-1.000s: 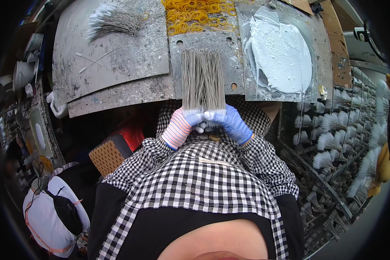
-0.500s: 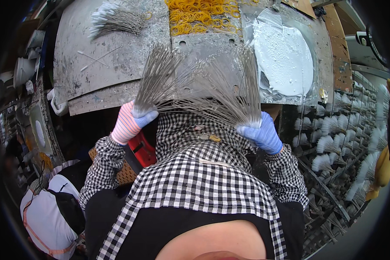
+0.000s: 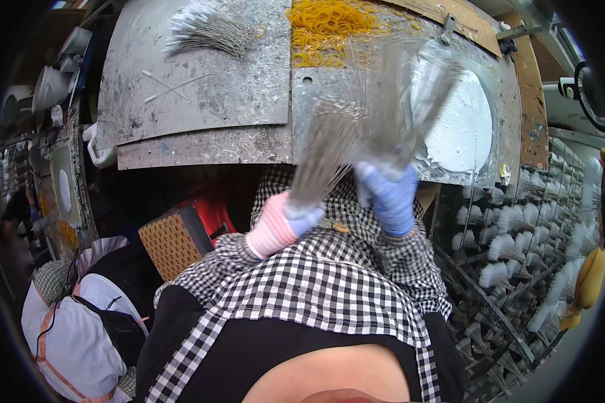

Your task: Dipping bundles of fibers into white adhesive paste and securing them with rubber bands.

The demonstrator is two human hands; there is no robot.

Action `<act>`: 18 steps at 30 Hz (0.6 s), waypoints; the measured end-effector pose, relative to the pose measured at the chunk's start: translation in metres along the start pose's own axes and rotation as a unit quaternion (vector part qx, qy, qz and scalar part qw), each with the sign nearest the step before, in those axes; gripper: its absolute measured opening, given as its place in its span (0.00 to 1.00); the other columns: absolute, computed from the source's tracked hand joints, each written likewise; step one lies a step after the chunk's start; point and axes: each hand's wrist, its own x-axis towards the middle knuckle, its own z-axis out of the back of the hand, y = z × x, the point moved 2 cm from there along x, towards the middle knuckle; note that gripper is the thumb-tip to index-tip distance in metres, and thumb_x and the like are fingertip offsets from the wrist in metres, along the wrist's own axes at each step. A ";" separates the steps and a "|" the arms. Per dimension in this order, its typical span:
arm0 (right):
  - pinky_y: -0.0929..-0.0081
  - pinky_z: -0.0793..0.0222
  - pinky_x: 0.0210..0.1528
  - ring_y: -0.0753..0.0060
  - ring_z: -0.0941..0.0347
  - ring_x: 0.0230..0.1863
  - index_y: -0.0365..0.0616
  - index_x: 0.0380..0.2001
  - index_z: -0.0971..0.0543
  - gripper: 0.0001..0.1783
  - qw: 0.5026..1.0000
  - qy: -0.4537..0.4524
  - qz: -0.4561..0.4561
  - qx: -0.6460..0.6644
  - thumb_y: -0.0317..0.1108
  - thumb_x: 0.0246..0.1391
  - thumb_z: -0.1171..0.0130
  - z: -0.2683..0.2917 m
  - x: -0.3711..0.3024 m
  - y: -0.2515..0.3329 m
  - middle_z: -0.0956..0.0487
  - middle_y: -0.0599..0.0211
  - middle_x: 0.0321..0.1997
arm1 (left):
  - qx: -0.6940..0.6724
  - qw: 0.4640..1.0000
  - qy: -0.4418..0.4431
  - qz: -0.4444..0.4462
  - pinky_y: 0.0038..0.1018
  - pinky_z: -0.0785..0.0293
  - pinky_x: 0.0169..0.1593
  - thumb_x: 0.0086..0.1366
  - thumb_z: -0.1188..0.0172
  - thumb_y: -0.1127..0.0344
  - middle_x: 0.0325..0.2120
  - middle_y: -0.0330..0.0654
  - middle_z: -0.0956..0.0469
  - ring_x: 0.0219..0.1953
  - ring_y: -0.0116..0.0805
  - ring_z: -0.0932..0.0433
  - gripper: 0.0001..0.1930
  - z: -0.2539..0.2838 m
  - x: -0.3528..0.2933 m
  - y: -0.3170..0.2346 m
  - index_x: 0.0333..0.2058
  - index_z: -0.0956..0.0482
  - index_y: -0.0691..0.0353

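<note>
Taking the grey metal work plate (image 3: 202, 101) as landmark: its middle lies bare, with only two loose thin sticks (image 3: 175, 84) on it, so a hand can pass there. At its far left corner a bundle of white-tipped sticks (image 3: 205, 30) blocks the way. Just right of it, a heap of yellow rubber bands (image 3: 329, 23) covers the top edge. Further right, the white paste disc (image 3: 460, 121) fills the surface, and beyond that crowded racks of white-tipped bundles (image 3: 517, 228) leave no passage

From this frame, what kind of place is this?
Likely a small workshop making dipped wire sticks: a paint-spattered metal workbench, a round slab of white paste, racks of white-tipped bundles, and gloved hands holding wire bundles.
</note>
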 end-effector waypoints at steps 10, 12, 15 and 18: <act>0.75 0.22 0.33 0.79 0.24 0.28 0.45 0.31 0.20 0.08 0.994 0.020 0.029 -0.099 0.35 0.54 0.31 0.001 -0.021 -0.002 0.20 0.74 0.29 | -0.174 0.983 -0.034 0.053 0.28 0.19 0.42 0.64 0.33 0.72 0.34 0.40 0.17 0.37 0.30 0.17 0.17 0.041 0.012 -0.005 0.50 0.24 0.66; 0.78 0.22 0.37 0.78 0.22 0.32 0.40 0.43 0.20 0.18 0.982 0.051 -0.179 0.030 0.37 0.53 0.27 -0.009 -0.022 -0.065 0.18 0.72 0.34 | -0.264 0.951 0.076 0.144 0.28 0.19 0.47 0.62 0.33 0.74 0.40 0.41 0.18 0.41 0.31 0.17 0.23 -0.004 0.028 0.020 0.55 0.26 0.66; 0.74 0.21 0.49 0.73 0.21 0.44 0.37 0.58 0.25 0.34 0.988 0.037 -0.152 0.001 0.40 0.51 0.24 -0.013 -0.023 -0.080 0.18 0.65 0.46 | -0.277 0.938 0.139 0.155 0.30 0.26 0.61 0.61 0.34 0.75 0.51 0.41 0.20 0.55 0.32 0.22 0.28 -0.016 0.035 0.052 0.60 0.28 0.65; 0.73 0.21 0.52 0.71 0.21 0.48 0.38 0.58 0.25 0.33 0.984 0.091 -0.154 0.024 0.38 0.51 0.24 -0.006 -0.018 -0.077 0.18 0.63 0.51 | -0.234 0.951 0.163 0.119 0.29 0.28 0.62 0.62 0.33 0.70 0.55 0.41 0.21 0.58 0.31 0.24 0.31 -0.010 0.039 0.034 0.64 0.31 0.63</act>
